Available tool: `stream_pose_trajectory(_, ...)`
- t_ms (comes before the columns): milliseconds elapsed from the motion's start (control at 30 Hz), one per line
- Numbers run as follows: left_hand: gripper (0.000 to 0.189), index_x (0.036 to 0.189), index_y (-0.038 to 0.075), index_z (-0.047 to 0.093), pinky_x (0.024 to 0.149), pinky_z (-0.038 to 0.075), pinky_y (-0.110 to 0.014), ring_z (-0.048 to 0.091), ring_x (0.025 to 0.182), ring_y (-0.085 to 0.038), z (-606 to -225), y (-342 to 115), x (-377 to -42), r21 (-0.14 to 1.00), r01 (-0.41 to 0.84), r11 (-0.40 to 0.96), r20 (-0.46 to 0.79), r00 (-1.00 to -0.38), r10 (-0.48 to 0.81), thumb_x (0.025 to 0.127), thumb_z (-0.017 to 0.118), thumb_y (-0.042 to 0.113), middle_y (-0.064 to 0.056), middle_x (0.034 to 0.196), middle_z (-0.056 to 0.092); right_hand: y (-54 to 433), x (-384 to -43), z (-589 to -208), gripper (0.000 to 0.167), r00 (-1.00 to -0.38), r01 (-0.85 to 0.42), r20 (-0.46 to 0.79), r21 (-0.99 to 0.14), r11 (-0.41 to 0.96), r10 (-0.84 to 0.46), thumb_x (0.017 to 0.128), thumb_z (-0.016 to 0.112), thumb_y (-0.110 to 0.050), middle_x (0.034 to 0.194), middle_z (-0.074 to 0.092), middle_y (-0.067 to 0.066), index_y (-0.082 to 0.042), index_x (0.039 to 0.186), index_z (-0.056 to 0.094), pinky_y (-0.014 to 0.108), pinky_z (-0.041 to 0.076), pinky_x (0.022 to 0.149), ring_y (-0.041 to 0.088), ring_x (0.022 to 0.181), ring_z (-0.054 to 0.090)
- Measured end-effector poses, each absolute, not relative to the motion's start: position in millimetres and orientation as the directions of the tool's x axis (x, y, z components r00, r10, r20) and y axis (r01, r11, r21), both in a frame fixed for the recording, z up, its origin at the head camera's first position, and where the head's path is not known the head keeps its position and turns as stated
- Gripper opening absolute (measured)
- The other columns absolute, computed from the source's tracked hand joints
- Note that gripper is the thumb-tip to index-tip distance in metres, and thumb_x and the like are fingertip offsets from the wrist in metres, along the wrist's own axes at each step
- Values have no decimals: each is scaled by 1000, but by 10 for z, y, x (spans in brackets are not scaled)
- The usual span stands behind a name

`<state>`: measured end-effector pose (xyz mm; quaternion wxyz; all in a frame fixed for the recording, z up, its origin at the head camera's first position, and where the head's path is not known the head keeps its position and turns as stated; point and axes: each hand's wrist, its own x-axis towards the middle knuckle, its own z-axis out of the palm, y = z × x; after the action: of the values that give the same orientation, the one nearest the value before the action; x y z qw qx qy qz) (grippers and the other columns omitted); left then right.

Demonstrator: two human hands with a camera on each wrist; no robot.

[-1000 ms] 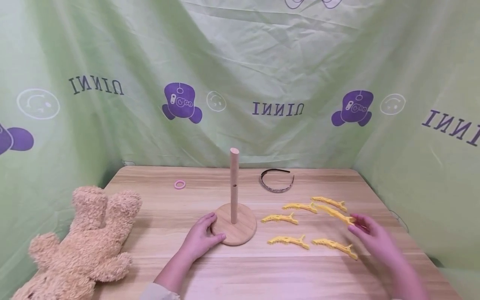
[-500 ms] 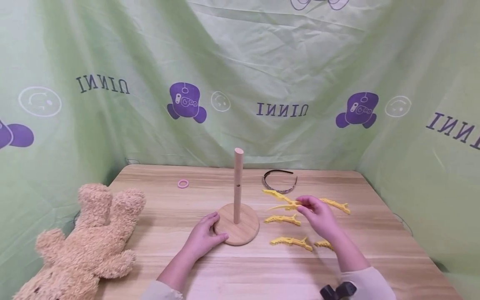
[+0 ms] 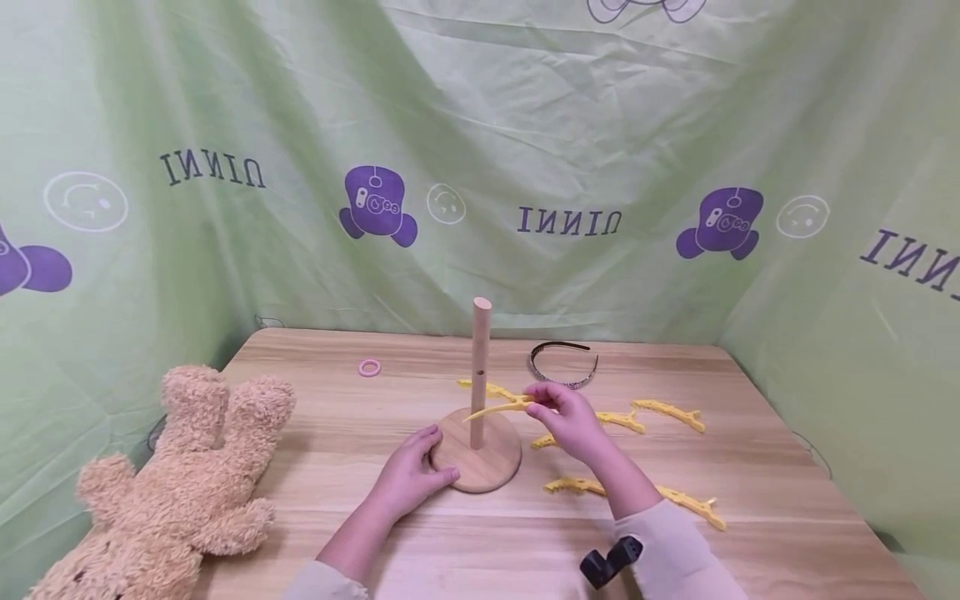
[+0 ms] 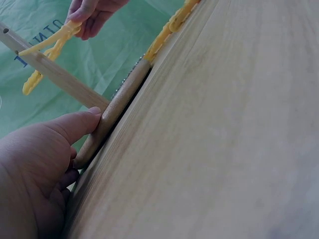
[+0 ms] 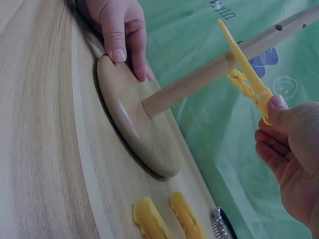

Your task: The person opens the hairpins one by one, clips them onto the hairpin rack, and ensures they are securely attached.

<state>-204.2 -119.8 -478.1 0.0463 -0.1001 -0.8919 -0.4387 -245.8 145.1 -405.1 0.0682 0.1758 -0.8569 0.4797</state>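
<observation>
A wooden stand has a round base and an upright post. My left hand grips the near left edge of the base, its thumb on top and the other fingers at the rim. With thumb and fingertips my right hand pinches the tail of a yellow hair clip, whose jaws are spread. One prong passes in front of the post and the other behind it, low above the base; whether they touch the wood I cannot tell. More yellow hair clips lie to the right, partly hidden by my right arm.
A glittery headband lies behind the right hand, and a pink ring at the back left. A tan teddy bear lies along the left side. Green printed cloth hangs behind the table.
From the right side of the table, my right hand has brought the hair clip left to the post, and its jaws have opened. My left hand stays at the base.
</observation>
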Motion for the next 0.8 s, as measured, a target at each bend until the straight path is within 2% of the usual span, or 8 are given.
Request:
stream_pose_trajectory(333, 71, 132, -9, 55, 116, 33, -54, 44, 136, -41, -4779, -1192, -2026, 771, 218, 598, 169, -976, 137, 76, 82, 27, -22, 144, 51, 1320, -2466, -4055, 21, -916, -387, 275, -802, 455, -294, 89, 67, -3, 97, 68, 14, 2, 109, 66, 24, 58, 82, 26, 96, 67)
stream_pose_trajectory(633, 72, 132, -9, 55, 116, 34, -54, 43, 137, -42, -4771, -1190, -2028, 770, 220, 599, 169, -976, 141, 76, 82, 27, -22, 144, 50, 1297, -2464, -4027, 25, -906, -395, 248, -787, 473, -343, 92, 65, -7, 103, 67, 12, 0, 116, 64, 38, 58, 92, 30, 105, 66)
stream_pose_trajectory(800, 72, 132, -9, 55, 116, 34, -54, 43, 137, -41, -4765, -1193, -2027, 767, 220, 603, 169, -975, 141, 76, 82, 27, -22, 144, 50, 1340, -2455, -4020, 31, -901, -385, 219, -801, 458, -375, 93, 64, -8, 112, 64, 16, 1, 122, 60, 44, 54, 99, 35, 114, 63)
